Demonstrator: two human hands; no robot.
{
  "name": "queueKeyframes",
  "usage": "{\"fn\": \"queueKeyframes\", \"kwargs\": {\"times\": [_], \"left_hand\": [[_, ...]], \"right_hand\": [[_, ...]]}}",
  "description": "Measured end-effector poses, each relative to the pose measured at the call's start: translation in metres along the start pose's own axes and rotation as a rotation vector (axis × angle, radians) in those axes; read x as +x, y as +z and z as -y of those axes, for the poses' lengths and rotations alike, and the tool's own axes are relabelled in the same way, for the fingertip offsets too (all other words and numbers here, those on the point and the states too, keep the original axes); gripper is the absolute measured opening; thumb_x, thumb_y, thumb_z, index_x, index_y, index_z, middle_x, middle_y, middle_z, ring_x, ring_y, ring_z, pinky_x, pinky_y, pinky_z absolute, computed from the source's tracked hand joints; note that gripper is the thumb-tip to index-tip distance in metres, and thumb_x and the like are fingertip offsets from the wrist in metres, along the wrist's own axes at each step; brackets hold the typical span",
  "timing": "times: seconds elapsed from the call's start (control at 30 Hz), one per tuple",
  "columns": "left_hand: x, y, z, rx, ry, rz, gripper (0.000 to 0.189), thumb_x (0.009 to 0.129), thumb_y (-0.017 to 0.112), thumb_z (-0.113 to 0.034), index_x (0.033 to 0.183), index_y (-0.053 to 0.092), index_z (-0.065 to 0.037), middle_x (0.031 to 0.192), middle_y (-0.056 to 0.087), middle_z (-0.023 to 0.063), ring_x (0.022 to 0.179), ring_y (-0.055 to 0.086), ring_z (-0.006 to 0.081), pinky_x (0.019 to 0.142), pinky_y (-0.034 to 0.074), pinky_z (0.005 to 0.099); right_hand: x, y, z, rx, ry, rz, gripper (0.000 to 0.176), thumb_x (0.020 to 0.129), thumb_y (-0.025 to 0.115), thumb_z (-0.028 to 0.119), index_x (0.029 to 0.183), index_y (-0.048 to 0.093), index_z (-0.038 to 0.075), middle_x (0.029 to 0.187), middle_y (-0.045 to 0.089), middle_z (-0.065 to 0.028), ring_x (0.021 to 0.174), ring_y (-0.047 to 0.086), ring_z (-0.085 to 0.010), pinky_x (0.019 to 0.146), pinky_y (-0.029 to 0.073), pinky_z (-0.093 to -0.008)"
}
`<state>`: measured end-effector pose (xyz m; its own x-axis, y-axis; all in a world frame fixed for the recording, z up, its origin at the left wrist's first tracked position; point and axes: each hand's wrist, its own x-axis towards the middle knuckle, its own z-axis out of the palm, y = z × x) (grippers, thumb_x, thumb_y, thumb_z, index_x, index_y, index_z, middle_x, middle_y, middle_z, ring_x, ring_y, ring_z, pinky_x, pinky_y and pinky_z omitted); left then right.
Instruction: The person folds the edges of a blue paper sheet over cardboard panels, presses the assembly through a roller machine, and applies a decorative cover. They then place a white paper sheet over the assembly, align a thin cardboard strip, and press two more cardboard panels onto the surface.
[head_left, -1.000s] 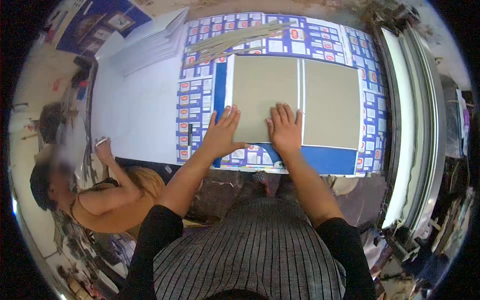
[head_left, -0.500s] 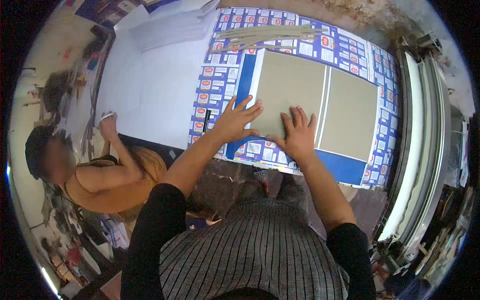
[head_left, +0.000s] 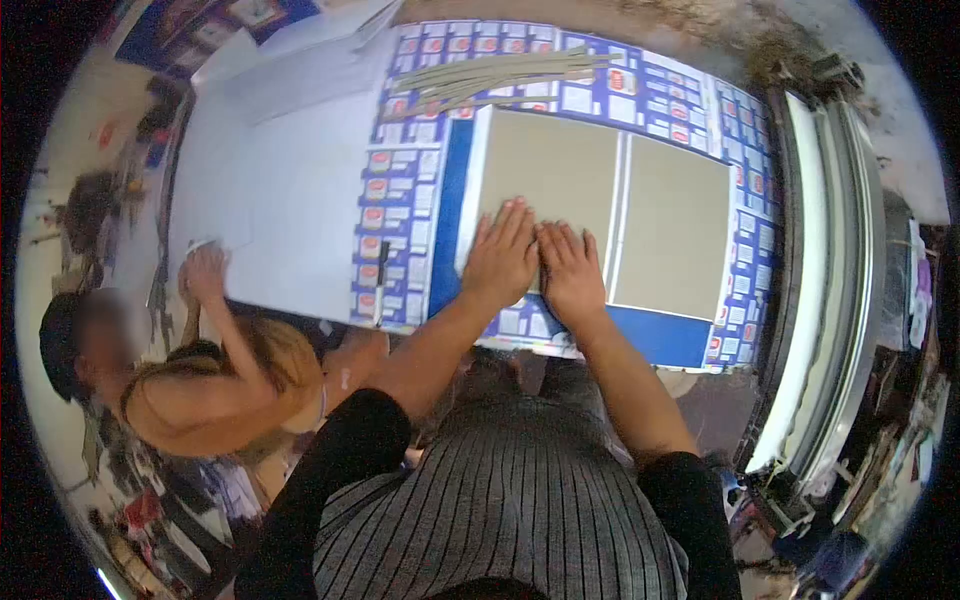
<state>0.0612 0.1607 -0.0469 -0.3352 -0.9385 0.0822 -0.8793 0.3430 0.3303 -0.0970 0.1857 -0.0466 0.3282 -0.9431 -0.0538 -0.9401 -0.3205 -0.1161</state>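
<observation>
My left hand (head_left: pixel 503 258) lies flat on the near part of the left grey board (head_left: pixel 550 160), fingers pointing away from me. Right beside it, my right hand (head_left: pixel 572 272) rests flat on the same board near its front edge. A second grey board (head_left: pixel 675 225) lies to the right, across a narrow white strip (head_left: pixel 620 200). Both boards sit on a blue sheet (head_left: pixel 660 335), which shows along the left and front right. Between those blue parts, printed paper is visible in front of my hands; how the blue edge lies beneath my hands is hidden.
Printed blue-and-white paper (head_left: pixel 400 200) covers the table under the work. Thin grey strips (head_left: pixel 500 78) lie at the back, and a black marker (head_left: pixel 382 268) lies at left. White sheets (head_left: pixel 270 190) extend farther left, near another person (head_left: pixel 210 385). A long metal-framed machine (head_left: pixel 830 290) stands right.
My left hand has moved right from the board's left edge to beside my right hand. The curved blue edge seen between my hands earlier no longer shows. The view has shifted slightly.
</observation>
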Motion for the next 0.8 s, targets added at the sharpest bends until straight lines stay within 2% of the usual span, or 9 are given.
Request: {"fn": "queueKeyframes", "kwargs": {"times": [0.07, 0.23, 0.37, 0.43, 0.5, 0.57, 0.67, 0.73, 0.8], "left_hand": [[-0.002, 0.003, 0.0, 0.022, -0.012, 0.025, 0.055, 0.099, 0.042, -0.029, 0.146, 0.041, -0.002, 0.157, 0.033, 0.0148, 0.147, 0.028, 0.0286, 0.12, 0.019, 0.0504], [-0.002, 0.001, -0.002, 0.071, -0.048, 0.128, 0.055, 0.098, 0.043, -0.029, 0.146, 0.042, -0.002, 0.157, 0.033, 0.0144, 0.147, 0.028, 0.0288, 0.12, 0.019, 0.0503], [0.003, -0.002, -0.002, 0.047, -0.033, 0.036, 0.055, 0.097, 0.043, -0.028, 0.146, 0.042, -0.002, 0.158, 0.032, 0.0136, 0.147, 0.027, 0.0284, 0.12, 0.019, 0.0496], [0.002, -0.003, -0.003, 0.036, -0.029, 0.02, 0.055, 0.096, 0.044, -0.028, 0.144, 0.044, -0.002, 0.157, 0.034, 0.0135, 0.146, 0.028, 0.0285, 0.12, 0.019, 0.0489], [0.001, -0.004, -0.006, 0.047, -0.038, 0.012, 0.055, 0.095, 0.044, -0.028, 0.143, 0.044, -0.002, 0.156, 0.035, 0.0137, 0.146, 0.029, 0.0288, 0.119, 0.019, 0.0501], [0.007, -0.002, -0.014, 0.061, -0.033, 0.018, 0.054, 0.095, 0.044, -0.028, 0.142, 0.045, -0.002, 0.156, 0.036, 0.0139, 0.146, 0.03, 0.0291, 0.119, 0.019, 0.0512], [0.028, 0.017, -0.064, 0.114, -0.193, -0.024, 0.057, 0.092, 0.05, -0.023, 0.144, 0.043, -0.001, 0.156, 0.033, 0.0173, 0.144, 0.031, 0.0334, 0.116, 0.021, 0.0587], [0.031, 0.019, -0.107, 0.166, 0.016, 0.19, 0.057, 0.093, 0.048, -0.025, 0.145, 0.042, -0.002, 0.158, 0.03, 0.0169, 0.146, 0.029, 0.0334, 0.115, 0.02, 0.0619], [0.035, 0.026, -0.108, 0.153, -0.013, 0.168, 0.056, 0.095, 0.046, -0.027, 0.145, 0.043, -0.003, 0.158, 0.031, 0.0153, 0.147, 0.028, 0.0306, 0.114, 0.02, 0.0619]], "right_hand": [[-0.002, -0.012, -0.016, 0.053, -0.157, -0.052, 0.054, 0.102, 0.041, 0.038, 0.149, 0.039, 0.011, 0.153, 0.042, -0.0059, 0.146, 0.03, -0.0231, 0.12, 0.017, -0.0544], [-0.004, -0.01, -0.025, 0.169, -0.115, -0.079, 0.053, 0.101, 0.045, 0.036, 0.145, 0.044, 0.008, 0.151, 0.044, -0.0112, 0.143, 0.035, -0.0274, 0.119, 0.023, -0.0515], [0.001, -0.028, -0.043, 0.858, 0.079, -0.186, 0.051, 0.099, 0.05, 0.022, 0.144, 0.042, 0.0, 0.147, 0.045, -0.0226, 0.139, 0.041, -0.0348, 0.115, 0.034, -0.0418], [-0.001, -0.042, -0.061, 1.473, 0.386, -0.263, 0.051, 0.098, 0.053, 0.02, 0.144, 0.042, 0.001, 0.146, 0.046, -0.0228, 0.138, 0.041, -0.0362, 0.113, 0.035, -0.0402], [-0.018, -0.041, -0.081, 1.23, 0.325, -0.228, 0.052, 0.1, 0.051, 0.025, 0.146, 0.04, 0.004, 0.149, 0.044, -0.0189, 0.14, 0.04, -0.0343, 0.114, 0.033, -0.0455], [-0.03, -0.02, -0.088, 0.051, -0.052, -0.143, 0.052, 0.103, 0.045, 0.031, 0.148, 0.038, 0.005, 0.151, 0.043, -0.016, 0.142, 0.036, -0.0367, 0.116, 0.026, -0.0542], [-0.03, -0.005, -0.09, 0.096, 0.036, -0.073, 0.058, 0.1, 0.047, 0.031, 0.152, 0.034, 0.007, 0.155, 0.038, -0.0109, 0.146, 0.03, -0.0287, 0.117, 0.02, -0.0594], [-0.04, -0.005, -0.091, 0.195, 0.047, -0.034, 0.058, 0.1, 0.046, 0.029, 0.152, 0.034, 0.008, 0.156, 0.038, -0.0103, 0.147, 0.029, -0.0289, 0.118, 0.018, -0.0588], [-0.03, -0.005, -0.1, 0.262, 0.039, -0.041, 0.057, 0.099, 0.046, 0.027, 0.152, 0.034, 0.008, 0.156, 0.037, -0.0096, 0.147, 0.028, -0.0292, 0.119, 0.016, -0.0582]]}}
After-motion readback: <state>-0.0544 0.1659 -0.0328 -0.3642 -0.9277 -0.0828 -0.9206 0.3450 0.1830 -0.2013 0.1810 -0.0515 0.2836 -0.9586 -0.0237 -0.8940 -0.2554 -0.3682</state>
